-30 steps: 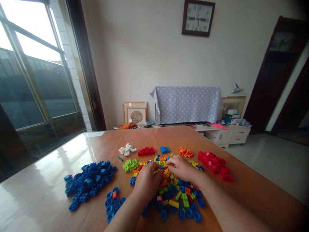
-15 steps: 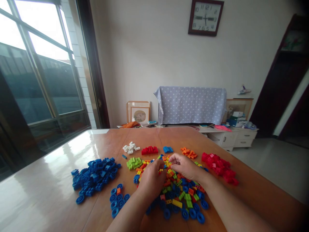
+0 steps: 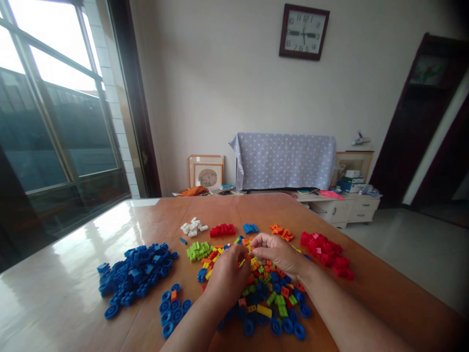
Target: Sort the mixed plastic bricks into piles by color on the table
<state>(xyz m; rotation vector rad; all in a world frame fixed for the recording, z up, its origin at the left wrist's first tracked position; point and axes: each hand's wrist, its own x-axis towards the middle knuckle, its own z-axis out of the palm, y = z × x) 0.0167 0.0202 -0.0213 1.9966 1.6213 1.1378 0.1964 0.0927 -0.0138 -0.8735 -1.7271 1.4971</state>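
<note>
Both hands meet over a mixed pile of toy building bricks (image 3: 282, 308) in yellow, orange, green and blue. My left hand (image 3: 230, 271) is closed, its fingers bent down at the pile's far part; what they hold, if anything, is hidden behind the hand. Just to its right, my right hand (image 3: 275, 252) is closed in a pinch, thumb and forefinger close to the left fingertips. Anything between them is too small to name. Lime green bricks (image 3: 199, 251) lie left of the fingers, and a row of red bricks (image 3: 222, 230) sits beyond them.
On the wooden table (image 3: 146, 318), a large blue brick heap (image 3: 137, 271) and blue wheel-like rings (image 3: 172, 313) lie left. White bricks (image 3: 193, 227), blue bricks (image 3: 250, 228) and orange bricks (image 3: 281, 232) line the far side. Red pieces (image 3: 326, 254) lie right, near the table edge.
The whole view has shifted slightly, with the table things appearing a little further left. My hands have drawn closer together, the right fingertips now near the left ones.
</note>
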